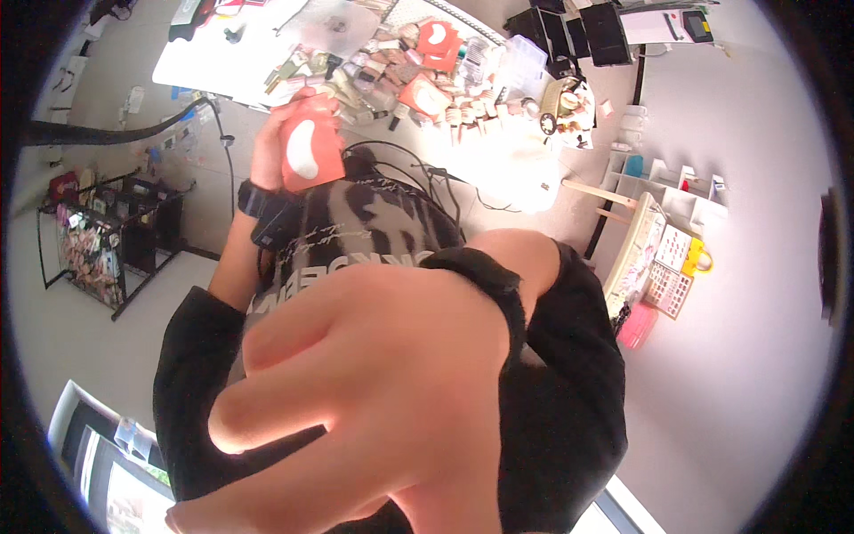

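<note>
Your left hand has its grip pinching a coral packet with a white crescent, near the table. Your right hand looms close, fingers pointing left; its palm side is hidden, so I can't tell its grip. Farther right, small bottles and more coral packets crowd the table.

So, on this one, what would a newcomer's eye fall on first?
Probably the right hand, looming large across the lower middle with a black band at its wrist. Next, the coral card with a white crescent, held in the left hand, upper left of centre. Then the heap of small containers on the bright white table near the top.
</note>
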{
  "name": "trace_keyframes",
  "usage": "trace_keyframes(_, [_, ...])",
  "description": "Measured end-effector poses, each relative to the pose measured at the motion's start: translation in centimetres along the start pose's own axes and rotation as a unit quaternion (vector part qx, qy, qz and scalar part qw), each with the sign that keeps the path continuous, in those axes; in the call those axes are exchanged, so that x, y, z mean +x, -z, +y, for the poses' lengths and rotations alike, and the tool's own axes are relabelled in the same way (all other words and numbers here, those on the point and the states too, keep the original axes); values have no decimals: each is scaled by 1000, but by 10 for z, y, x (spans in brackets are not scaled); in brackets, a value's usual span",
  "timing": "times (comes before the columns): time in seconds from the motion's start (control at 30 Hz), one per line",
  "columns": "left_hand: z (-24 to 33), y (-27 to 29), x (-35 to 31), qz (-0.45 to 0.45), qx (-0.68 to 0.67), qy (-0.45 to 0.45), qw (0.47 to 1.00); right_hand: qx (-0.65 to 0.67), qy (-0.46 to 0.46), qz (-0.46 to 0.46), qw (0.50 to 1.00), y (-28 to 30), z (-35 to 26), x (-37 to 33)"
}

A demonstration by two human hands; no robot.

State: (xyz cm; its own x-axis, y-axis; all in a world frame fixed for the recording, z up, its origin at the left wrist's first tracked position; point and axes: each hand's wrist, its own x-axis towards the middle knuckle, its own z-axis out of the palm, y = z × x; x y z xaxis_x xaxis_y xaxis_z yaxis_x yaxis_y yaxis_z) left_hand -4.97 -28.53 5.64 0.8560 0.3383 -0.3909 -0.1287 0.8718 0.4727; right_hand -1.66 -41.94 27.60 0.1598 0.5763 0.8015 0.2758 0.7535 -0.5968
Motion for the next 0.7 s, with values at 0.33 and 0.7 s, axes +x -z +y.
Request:
trace_keyframes(0.33, [-3, 9, 10, 12, -53, 18, 998, -61, -315, -84, 943, 87, 64, -57])
trace_keyframes(0.7, [-17, 3, 4, 43, -113, -8, 993, -482, -622, -131, 603, 244, 247, -320])
